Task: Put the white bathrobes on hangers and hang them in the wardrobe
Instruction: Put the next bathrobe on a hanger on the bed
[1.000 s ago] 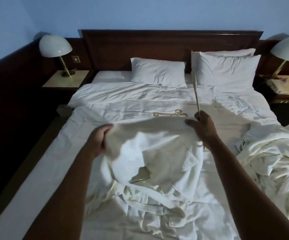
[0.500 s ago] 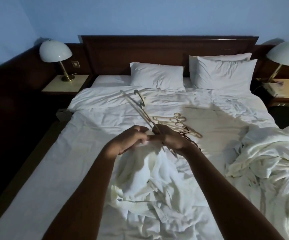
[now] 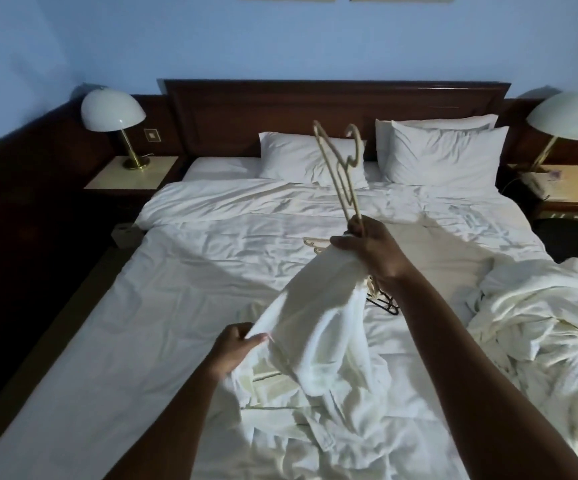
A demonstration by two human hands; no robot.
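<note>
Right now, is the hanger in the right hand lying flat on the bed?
No, the right hand holds the hanger raised above the bed.

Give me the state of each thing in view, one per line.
Right hand: grips hanger and robe together.
Left hand: pinches the robe's edge.
Hanger: raised, hook up, lower end inside robe.
Bathrobe: partly lifted, not yet hung.
Second bathrobe: crumpled on the bed.
Spare hangers: lying on the bed.
Lamps: unlit.
</note>
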